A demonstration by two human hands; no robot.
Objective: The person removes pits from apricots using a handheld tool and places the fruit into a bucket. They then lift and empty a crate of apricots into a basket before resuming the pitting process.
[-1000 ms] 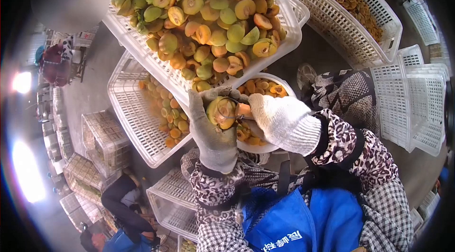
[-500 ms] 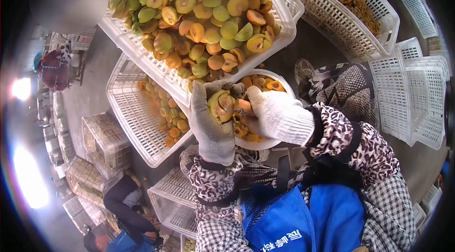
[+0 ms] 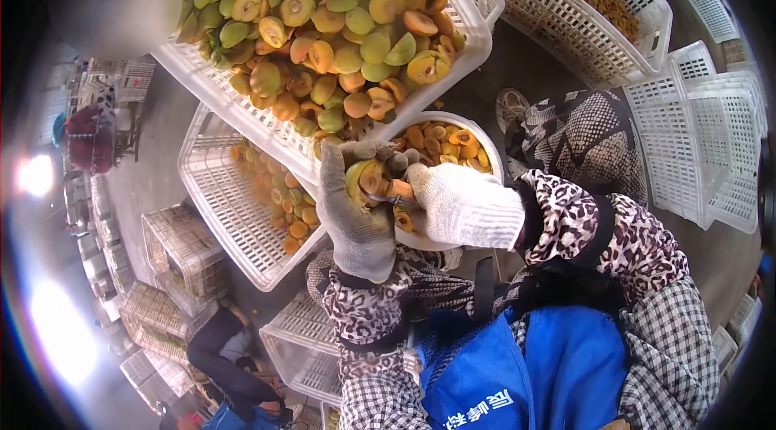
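Note:
My left hand (image 3: 356, 216), in a grey-white work glove, is closed round a cut green-and-orange fruit half (image 3: 370, 181). My right hand (image 3: 467, 205), in a white knit glove, grips a small tool (image 3: 399, 190) with an orange-brown handle; its thin curved metal end is against the cut face of the fruit. Below both hands stands a round white bucket (image 3: 495, 157) with orange fruit pieces (image 3: 444, 143) in it. Just beyond my left hand is a white crate (image 3: 473, 58) heaped with halved green and orange fruit (image 3: 331, 26).
Another white crate (image 3: 206, 179) at left holds orange halves. A crate (image 3: 566, 26) of darker orange pieces stands at upper right, stacked crates (image 3: 691, 135) at right. One person (image 3: 230, 365) is at lower left, another (image 3: 87, 139) at far left. A shoe (image 3: 511, 109) is beside the bucket.
Both hands have shifted slightly left, and the tool's metal end lies lower and flatter on the fruit. The view has moved a little, with more of the bucket's contents visible.

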